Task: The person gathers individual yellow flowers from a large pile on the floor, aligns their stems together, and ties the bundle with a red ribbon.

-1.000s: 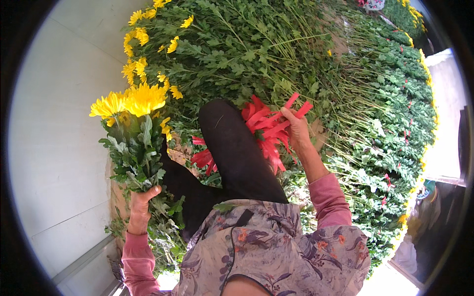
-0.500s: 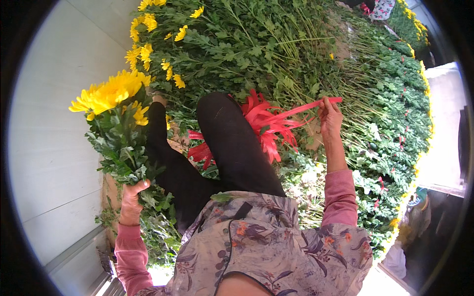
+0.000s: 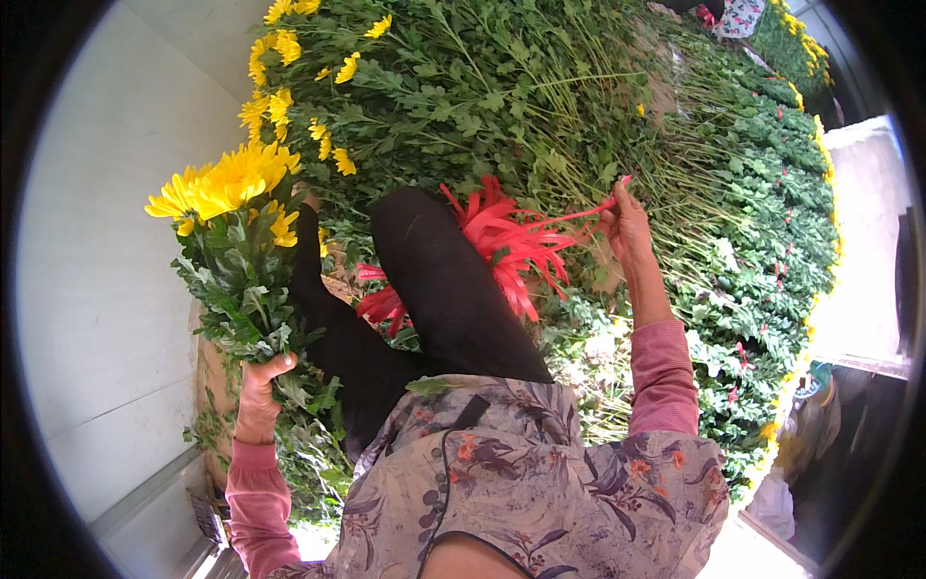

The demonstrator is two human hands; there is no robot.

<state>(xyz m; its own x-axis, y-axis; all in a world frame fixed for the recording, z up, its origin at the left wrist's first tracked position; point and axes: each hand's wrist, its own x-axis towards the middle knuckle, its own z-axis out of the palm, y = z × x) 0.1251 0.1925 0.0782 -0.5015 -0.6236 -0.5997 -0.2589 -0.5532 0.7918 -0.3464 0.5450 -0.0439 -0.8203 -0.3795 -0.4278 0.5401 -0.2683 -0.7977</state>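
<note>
My left hand (image 3: 260,391) is closed round the leafy stems of a bunch of yellow chrysanthemums (image 3: 227,183), held upright at the left with its blooms at the top. Out to the right, my right hand (image 3: 628,227) pinches the end of a red ribbon strip (image 3: 579,211) between thumb and fingers. That strip runs taut back to a loose bundle of red ribbons (image 3: 511,236) lying by my bent knee. More red strips (image 3: 384,307) show on the other side of the same leg.
Cut chrysanthemum stems (image 3: 463,106) cover the ground ahead, some with yellow blooms (image 3: 280,48) at the far left. Along the right lies a long stack of bunches (image 3: 762,261) with small red ties. A pale wall (image 3: 106,289) stands at my left. Patterned cloth (image 3: 738,17) shows far right.
My right hand has moved slightly left, and the ribbon now looks narrower and twisted, with less of it past my fingers. The flower bunch in my left hand has shifted slightly right.
</note>
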